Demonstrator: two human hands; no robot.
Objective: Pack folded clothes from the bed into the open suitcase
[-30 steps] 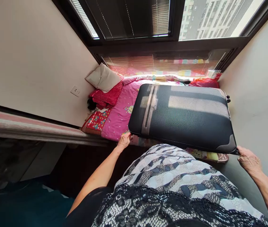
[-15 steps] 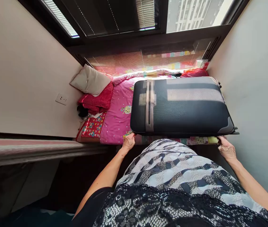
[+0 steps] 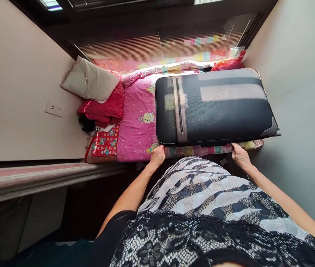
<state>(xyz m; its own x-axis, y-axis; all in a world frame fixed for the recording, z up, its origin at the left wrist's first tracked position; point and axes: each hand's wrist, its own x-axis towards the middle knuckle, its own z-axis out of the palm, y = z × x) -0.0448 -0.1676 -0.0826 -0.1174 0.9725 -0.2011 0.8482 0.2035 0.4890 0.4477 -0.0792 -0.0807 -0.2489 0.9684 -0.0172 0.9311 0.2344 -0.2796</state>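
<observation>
1. A pale pillow point(image 3: 93, 79), tilted against the left wall point(image 3: 15, 78); red lacy cloth point(image 3: 104, 109) partly under it.
2. A black item point(image 3: 86, 124) near that cloth, too unclear to name; red patterned fabric point(image 3: 103, 142) just beside.
3. A pink sheet point(image 3: 135, 126) with cartoon figures; a rolled quilt point(image 3: 146, 70) along its window side.
4. A wall socket point(image 3: 53, 109); a striped curtain point(image 3: 35, 176) below.
5. Slatted blinds point(image 3: 135, 50) behind glass; a red bundle point(image 3: 226, 65) in the far right corner.
</observation>
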